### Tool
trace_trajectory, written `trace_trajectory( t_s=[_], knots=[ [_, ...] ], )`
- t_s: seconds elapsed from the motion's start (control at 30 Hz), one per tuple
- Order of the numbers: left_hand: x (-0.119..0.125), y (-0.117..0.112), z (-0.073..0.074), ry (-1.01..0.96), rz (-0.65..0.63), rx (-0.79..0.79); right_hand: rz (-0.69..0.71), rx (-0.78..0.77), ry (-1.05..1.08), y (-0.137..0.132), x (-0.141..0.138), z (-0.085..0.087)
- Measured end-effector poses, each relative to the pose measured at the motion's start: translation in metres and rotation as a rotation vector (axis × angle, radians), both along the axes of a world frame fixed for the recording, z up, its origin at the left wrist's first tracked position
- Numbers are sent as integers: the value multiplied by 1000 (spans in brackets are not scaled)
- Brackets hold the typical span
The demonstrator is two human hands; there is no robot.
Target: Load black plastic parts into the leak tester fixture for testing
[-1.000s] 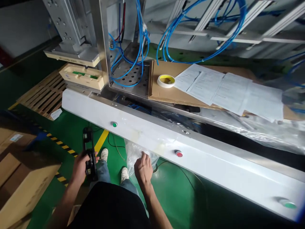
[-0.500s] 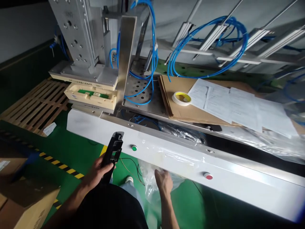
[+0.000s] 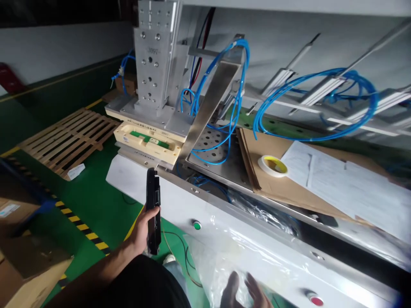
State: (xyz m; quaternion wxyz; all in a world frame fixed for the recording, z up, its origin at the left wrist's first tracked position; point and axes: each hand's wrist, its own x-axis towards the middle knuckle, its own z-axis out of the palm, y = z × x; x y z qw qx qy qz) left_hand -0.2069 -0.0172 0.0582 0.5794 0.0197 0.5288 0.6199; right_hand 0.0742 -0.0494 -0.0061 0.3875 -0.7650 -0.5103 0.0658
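My left hand (image 3: 140, 233) is wrapped round a long black plastic part (image 3: 153, 214), held upright in front of the machine's white front panel (image 3: 178, 203). Slots and small recesses show along the part's right side. At the bottom edge of the view my right hand (image 3: 245, 293) has its thumb and fingers apart, with nothing seen between them. It is over a clear plastic bag (image 3: 205, 265) that hangs against the panel; whether the fingers touch the bag I cannot tell. Beyond the black part sits a cream-coloured fixture (image 3: 144, 145) with a green insert.
A green button (image 3: 197, 225) and a red button (image 3: 316, 300) are set in the panel. Cardboard sheets (image 3: 253, 149) carry a tape roll (image 3: 272, 166) and papers (image 3: 334, 175). Blue hoses (image 3: 260, 115) loop behind. A wooden pallet (image 3: 69, 139) and cardboard boxes (image 3: 32, 273) stand left.
My right hand has gone from closed fingers to spread ones and sits lower in view. The black part has turned more upright and edge-on. The camera view has shifted.
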Motion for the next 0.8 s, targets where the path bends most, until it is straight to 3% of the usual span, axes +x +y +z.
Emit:
trace_trajectory(
  t_s=[0.13,0.17,0.23,0.37,0.47,0.53,0.67,0.8],
  knots=[
    [7,22,15,61,-5,8,845,-60,215,41,-75,57],
    [8,25,19,92,-32,34,988,-105,217,52,-92,69],
    [7,29,24,152,-65,113,1133,-150,246,71,-116,85],
    [-13,34,24,118,-10,273,1220,-224,308,99,-123,97],
    [-35,42,25,79,44,245,1239,-285,246,120,-124,100],
    [-47,50,29,124,69,219,1228,-196,85,134,-138,101],
    [-66,76,44,185,135,250,1210,131,-350,167,-183,106],
    [-92,99,48,262,199,258,1180,283,-554,210,-220,115]
  ],
)
